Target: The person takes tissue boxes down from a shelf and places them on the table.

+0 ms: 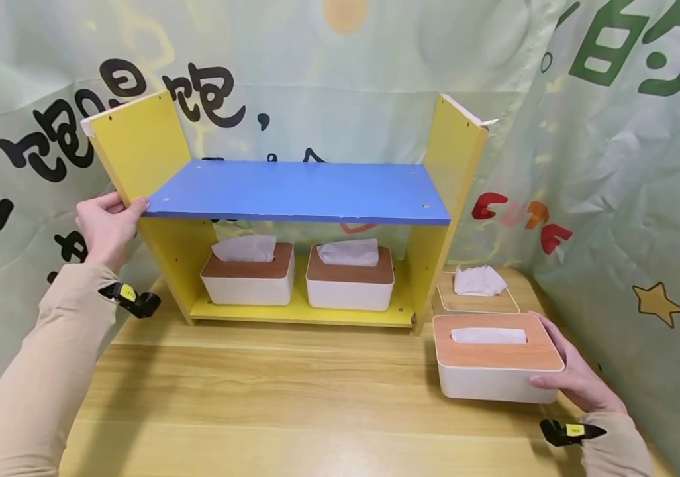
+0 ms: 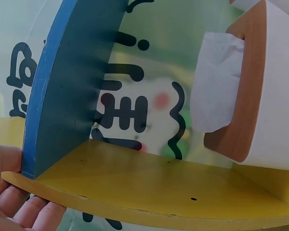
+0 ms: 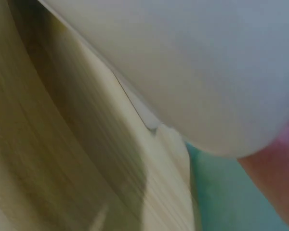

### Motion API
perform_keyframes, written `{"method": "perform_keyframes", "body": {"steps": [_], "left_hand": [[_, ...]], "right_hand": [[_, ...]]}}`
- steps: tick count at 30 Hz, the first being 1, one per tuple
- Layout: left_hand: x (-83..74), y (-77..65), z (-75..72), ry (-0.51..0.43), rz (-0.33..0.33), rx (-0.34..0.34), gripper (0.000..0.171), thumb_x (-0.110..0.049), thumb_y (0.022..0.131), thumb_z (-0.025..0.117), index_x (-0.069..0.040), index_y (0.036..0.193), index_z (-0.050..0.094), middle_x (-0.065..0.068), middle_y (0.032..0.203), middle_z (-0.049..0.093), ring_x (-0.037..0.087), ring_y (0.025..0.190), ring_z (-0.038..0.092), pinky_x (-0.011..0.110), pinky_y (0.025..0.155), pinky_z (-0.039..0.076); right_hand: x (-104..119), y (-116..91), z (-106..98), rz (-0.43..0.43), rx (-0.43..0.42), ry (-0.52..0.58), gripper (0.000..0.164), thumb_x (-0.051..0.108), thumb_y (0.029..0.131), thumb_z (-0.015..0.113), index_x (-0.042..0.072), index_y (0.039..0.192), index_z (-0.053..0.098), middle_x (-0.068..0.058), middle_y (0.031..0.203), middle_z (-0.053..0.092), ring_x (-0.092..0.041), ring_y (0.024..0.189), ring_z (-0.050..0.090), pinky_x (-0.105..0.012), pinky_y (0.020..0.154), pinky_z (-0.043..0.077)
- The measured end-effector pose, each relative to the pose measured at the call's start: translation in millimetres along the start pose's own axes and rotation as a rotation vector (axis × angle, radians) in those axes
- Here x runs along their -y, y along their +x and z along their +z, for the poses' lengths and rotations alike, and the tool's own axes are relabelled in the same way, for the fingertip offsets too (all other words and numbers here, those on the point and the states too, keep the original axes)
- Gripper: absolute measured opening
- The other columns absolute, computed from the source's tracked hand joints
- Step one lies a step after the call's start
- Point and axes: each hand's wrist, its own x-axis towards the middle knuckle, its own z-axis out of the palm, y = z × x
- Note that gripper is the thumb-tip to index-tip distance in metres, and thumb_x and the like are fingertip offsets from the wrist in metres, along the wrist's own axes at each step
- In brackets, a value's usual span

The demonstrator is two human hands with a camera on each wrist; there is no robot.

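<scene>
My left hand [image 1: 107, 222] grips the left side panel of a yellow shelf unit with a blue board [image 1: 310, 191]. Its thumb lies at the board's front corner, and the fingers [image 2: 36, 211] curl round the yellow panel [image 2: 135, 192]. At the right, my right hand [image 1: 578, 374] holds a white tissue box [image 1: 494, 384] with a wood-coloured lid by its right end. The box appears raised slightly off the table; its underside is dark in the right wrist view. Two similar tissue boxes, one left [image 1: 248, 290] and one right [image 1: 349, 295], stand on the lower yellow shelf.
Behind the held box, another tissue box [image 1: 477, 303] stands on the wooden table [image 1: 292, 397], beside the shelf's right panel [image 1: 455, 152]. A printed pale green curtain [image 1: 345, 119] hangs behind the shelf and along both sides.
</scene>
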Motion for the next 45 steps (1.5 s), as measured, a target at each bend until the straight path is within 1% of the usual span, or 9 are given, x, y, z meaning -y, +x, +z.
{"method": "perform_keyframes", "body": {"steps": [3,10,16,20,22,28,34,39,45], "left_hand": [[0.0,0.2,0.0,0.005,-0.007,0.001,0.055,-0.024,0.09,0.073,-0.005,0.14,0.058,-0.037,0.053,0.053,-0.018,0.06,0.056,0.003,0.061,0.047],[0.4,0.5,1.8,0.004,-0.01,0.0,0.056,-0.024,0.09,0.074,-0.006,0.14,0.058,-0.038,0.053,0.052,-0.018,0.061,0.056,0.003,0.062,0.047],[-1.4,1.0,2.4,0.006,-0.012,-0.005,0.056,-0.025,0.089,0.074,-0.006,0.14,0.058,-0.038,0.053,0.052,-0.017,0.062,0.057,0.003,0.063,0.047],[-1.6,1.3,2.9,0.007,-0.008,-0.007,0.055,-0.024,0.089,0.074,-0.006,0.139,0.059,-0.037,0.053,0.053,-0.017,0.061,0.057,0.003,0.062,0.047],[-1.3,1.5,3.1,0.003,-0.007,-0.008,0.056,-0.024,0.089,0.075,-0.006,0.139,0.059,-0.037,0.054,0.054,-0.017,0.061,0.057,0.003,0.062,0.047],[0.0,1.2,1.9,-0.011,-0.014,-0.01,0.057,-0.024,0.088,0.075,-0.005,0.139,0.058,-0.036,0.054,0.055,-0.016,0.061,0.058,0.004,0.061,0.047],[-0.4,0.7,1.0,-0.011,-0.006,-0.003,0.056,-0.022,0.089,0.074,-0.004,0.14,0.058,-0.036,0.054,0.055,-0.016,0.06,0.057,0.005,0.058,0.047],[0.1,1.1,1.3,-0.022,-0.015,-0.001,0.056,-0.021,0.089,0.074,-0.004,0.14,0.058,-0.035,0.055,0.056,-0.016,0.06,0.058,0.006,0.055,0.047],[0.4,2.1,1.2,-0.035,-0.026,0.0,0.057,-0.021,0.088,0.075,-0.005,0.14,0.057,-0.034,0.055,0.057,-0.015,0.061,0.058,0.006,0.057,0.047]], "right_hand": [[-4,0,-3,-0.017,0.004,0.029,0.106,-0.012,0.076,0.063,0.029,0.16,0.013,0.022,0.139,0.035,0.006,0.11,0.053,-0.015,0.083,0.049],[-5,-2,-14,0.0,0.033,0.007,0.109,-0.008,0.078,0.065,0.03,0.162,0.007,0.027,0.139,0.033,0.007,0.111,0.052,-0.015,0.084,0.049],[-4,-4,-23,0.0,0.088,0.0,0.11,-0.009,0.079,0.064,0.03,0.162,0.004,0.027,0.141,0.035,0.006,0.112,0.054,-0.016,0.085,0.049],[-7,-8,-29,0.04,0.129,-0.011,0.11,-0.007,0.082,0.064,0.035,0.162,0.002,0.03,0.14,0.034,0.007,0.112,0.052,-0.017,0.084,0.049],[-9,-9,-32,0.053,0.149,-0.016,0.11,-0.007,0.082,0.064,0.035,0.162,0.0,0.03,0.139,0.034,0.007,0.112,0.052,-0.018,0.084,0.049],[-11,-10,-38,0.062,0.214,-0.025,0.113,-0.008,0.082,0.063,0.033,0.162,-0.006,0.026,0.139,0.03,0.007,0.113,0.049,-0.019,0.085,0.049],[-10,-9,-42,0.101,0.234,-0.031,0.116,-0.008,0.081,0.065,0.031,0.162,-0.009,0.025,0.139,0.028,0.011,0.114,0.045,-0.018,0.087,0.047],[-11,-9,-43,0.106,0.249,-0.041,0.116,-0.006,0.081,0.066,0.029,0.162,-0.01,0.027,0.14,0.025,0.013,0.114,0.043,-0.017,0.087,0.046],[-11,-8,-43,0.119,0.263,-0.051,0.117,-0.005,0.081,0.067,0.029,0.162,-0.011,0.025,0.138,0.025,0.013,0.114,0.044,-0.018,0.087,0.047]]}}
